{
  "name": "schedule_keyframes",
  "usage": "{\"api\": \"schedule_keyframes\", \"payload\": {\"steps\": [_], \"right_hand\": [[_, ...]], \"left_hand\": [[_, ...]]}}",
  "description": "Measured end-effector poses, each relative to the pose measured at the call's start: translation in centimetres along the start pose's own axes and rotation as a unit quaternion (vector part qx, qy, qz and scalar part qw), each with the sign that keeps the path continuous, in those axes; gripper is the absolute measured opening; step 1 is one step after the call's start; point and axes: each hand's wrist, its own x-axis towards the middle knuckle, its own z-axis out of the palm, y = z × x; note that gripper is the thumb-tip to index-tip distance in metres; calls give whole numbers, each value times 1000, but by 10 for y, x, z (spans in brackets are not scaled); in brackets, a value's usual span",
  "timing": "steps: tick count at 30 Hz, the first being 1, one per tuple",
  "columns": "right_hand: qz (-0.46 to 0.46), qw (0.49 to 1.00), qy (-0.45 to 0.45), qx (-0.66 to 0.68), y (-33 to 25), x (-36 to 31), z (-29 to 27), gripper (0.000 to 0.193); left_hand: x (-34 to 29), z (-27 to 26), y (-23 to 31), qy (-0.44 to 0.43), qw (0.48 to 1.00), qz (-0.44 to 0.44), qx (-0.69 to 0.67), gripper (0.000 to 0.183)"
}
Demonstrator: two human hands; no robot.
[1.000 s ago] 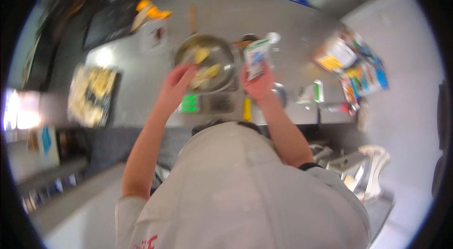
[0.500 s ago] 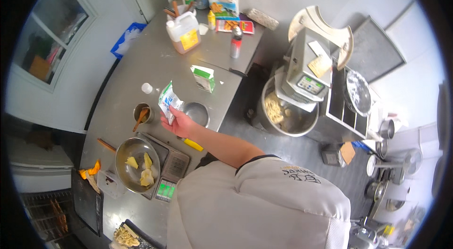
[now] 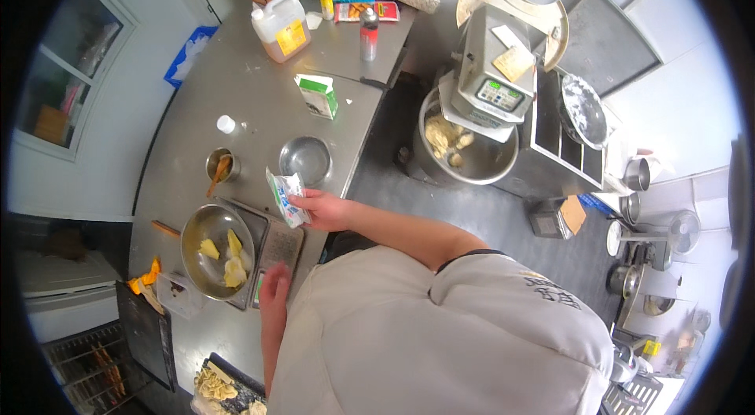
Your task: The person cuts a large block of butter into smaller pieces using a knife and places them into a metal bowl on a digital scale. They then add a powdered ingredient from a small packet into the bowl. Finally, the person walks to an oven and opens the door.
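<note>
My right hand [image 3: 324, 209] is closed around a small white packet [image 3: 289, 199] with blue and green print, held above the steel table by the near edge. My left hand [image 3: 275, 284] is over the display end of a kitchen scale [image 3: 281, 244]; it is somewhat blurred, its fingers look loosely stretched, and I see nothing in them. A steel mixing bowl [image 3: 193, 262] on the scale holds several pale yellow pieces that look like butter. Just beyond the packet is an empty steel bowl [image 3: 307, 161]. To the left stands a small steel pot [image 3: 213, 161] with a wooden-handled utensil in it.
An open green-and-white carton [image 3: 318, 97], a jug of amber liquid [image 3: 281, 27] and a spray can [image 3: 369, 35] stand farther back. A big mixer [image 3: 491, 85] with dough in its bowl is to the right. A black tray [image 3: 250, 397] with sliced pieces lies near left.
My right hand has drawn the packet back toward my body, nearer the scale. My left hand has come into view at the scale. The view has shifted slightly.
</note>
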Motion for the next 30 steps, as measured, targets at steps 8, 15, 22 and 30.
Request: {"api": "schedule_keyframes", "payload": {"steps": [8, 15, 22, 30], "right_hand": [[24, 990, 129, -59, 10, -121, 0, 34], [-79, 985, 154, -3, 9, -129, -59, 25], [-370, 746, 164, -528, -62, -187, -106, 62], [100, 803, 302, -503, -29, -179, -238, 29]], "left_hand": [[70, 99, 53, -18, 964, 190, 188, 36], [78, 195, 68, -32, 984, 54, 164, 39], [110, 221, 69, -60, 910, 53, 406, 25], [67, 243, -24, 14, 943, -228, 242, 37]]}}
